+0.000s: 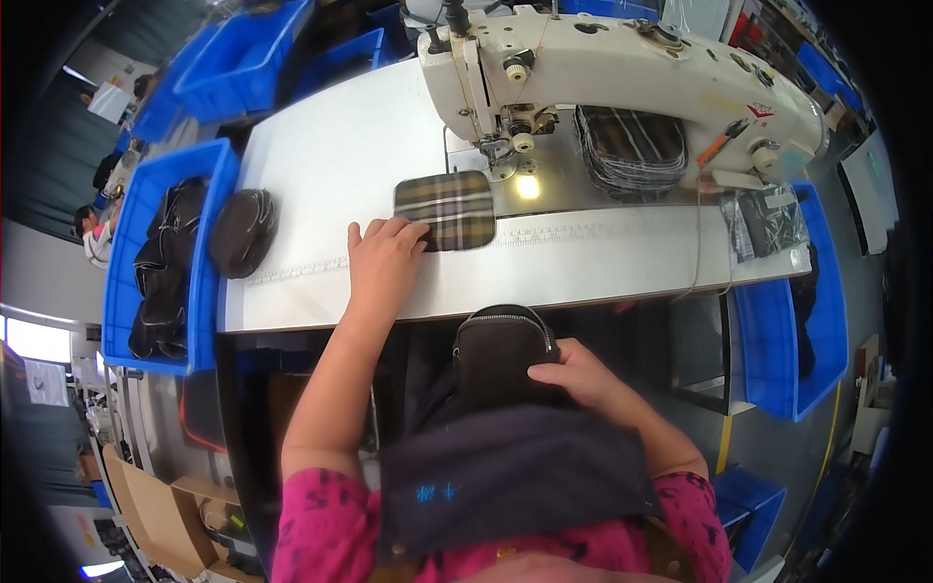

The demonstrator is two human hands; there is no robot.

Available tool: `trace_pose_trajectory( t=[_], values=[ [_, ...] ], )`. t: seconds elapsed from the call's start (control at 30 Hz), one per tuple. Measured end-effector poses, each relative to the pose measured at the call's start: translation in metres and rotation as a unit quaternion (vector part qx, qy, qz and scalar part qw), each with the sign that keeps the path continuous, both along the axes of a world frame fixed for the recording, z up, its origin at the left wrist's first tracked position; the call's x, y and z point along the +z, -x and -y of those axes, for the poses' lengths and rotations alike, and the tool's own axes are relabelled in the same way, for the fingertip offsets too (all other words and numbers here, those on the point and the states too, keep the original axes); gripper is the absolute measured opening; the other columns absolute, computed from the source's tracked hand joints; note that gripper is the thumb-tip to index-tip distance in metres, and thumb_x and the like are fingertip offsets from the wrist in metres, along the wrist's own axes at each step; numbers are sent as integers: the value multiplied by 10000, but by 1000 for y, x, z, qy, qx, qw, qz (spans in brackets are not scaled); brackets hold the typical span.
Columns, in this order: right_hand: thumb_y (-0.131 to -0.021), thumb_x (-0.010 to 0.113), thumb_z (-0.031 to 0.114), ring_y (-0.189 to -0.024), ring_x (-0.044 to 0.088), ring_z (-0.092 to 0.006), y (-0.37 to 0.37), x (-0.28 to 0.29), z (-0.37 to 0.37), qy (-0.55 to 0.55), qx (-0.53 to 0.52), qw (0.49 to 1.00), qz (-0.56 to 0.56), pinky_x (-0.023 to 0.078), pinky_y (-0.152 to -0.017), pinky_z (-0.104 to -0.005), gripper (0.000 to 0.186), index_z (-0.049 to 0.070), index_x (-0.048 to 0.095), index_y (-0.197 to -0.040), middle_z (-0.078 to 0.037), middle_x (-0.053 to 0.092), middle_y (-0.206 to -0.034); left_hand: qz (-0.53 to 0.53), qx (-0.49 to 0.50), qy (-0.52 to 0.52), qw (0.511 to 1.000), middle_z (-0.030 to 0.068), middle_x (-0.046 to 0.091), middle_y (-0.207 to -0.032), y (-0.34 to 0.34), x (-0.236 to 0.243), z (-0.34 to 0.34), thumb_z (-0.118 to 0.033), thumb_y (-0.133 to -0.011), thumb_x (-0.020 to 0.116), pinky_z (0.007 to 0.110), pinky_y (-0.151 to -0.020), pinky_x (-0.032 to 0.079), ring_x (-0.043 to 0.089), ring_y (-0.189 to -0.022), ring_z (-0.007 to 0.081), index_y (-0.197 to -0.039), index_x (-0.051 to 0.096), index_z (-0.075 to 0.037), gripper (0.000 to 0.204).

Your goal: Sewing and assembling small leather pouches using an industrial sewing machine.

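Observation:
My left hand (383,262) lies flat on the grey table (330,165), its fingertips touching the near left corner of a brown plaid fabric panel (447,209). The panel lies in front of the presser foot (501,160) of a white sewing machine (632,68). My right hand (573,374) rests below the table edge on a small dark zipped pouch (501,350) that sits on a dark cloth over my lap.
A stack of plaid panels (630,151) lies under the machine arm. A dark pouch (243,231) sits at the table's left end beside a blue bin (160,257) of dark pieces. More blue bins stand at the back (243,63) and right (787,330). Another person (92,233) works far left.

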State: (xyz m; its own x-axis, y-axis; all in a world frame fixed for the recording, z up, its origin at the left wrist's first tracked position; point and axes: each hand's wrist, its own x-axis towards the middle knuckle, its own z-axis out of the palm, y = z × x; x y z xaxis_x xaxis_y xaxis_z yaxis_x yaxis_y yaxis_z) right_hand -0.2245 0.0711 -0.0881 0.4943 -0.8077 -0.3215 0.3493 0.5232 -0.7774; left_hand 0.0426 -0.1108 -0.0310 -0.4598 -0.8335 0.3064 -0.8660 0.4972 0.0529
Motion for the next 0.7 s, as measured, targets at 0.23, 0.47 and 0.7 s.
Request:
trace_pose_trajectory(
  t=[0.23, 0.47, 0.7],
  values=[
    [-982, 719, 138, -1080, 658, -119, -3, 14, 9, 51, 44, 995, -75, 518, -964, -300, 288, -3, 721, -1234, -40, 735, -1212, -29, 19, -30, 999, 26, 621, -817, 16, -5, -20, -368, -837, 847, 497, -949, 399, 604, -891, 275, -783, 654, -114, 324],
    [-903, 746, 140, -1158, 640, -277, -4, 38, 20, 357, 6, 916, -185, 493, -1034, -359, 321, 9, 709, -1194, -136, 650, -1333, -408, -149, -416, 799, 55, 647, -1051, 18, 12, -46, -531, -978, 700, 304, -889, 488, 597, -1014, 147, -1203, 664, -42, 540],
    [-910, 746, 208, -761, 698, -310, -3, 62, 37, 335, 137, 887, -287, 533, -711, -372, 239, 35, 705, -1069, -130, 710, -843, -323, -206, -646, 660, 2, 602, -924, -13, 6, -74, -631, -913, 744, 278, -803, 487, 556, -879, 108, -1100, 604, -46, 629]
  ],
)
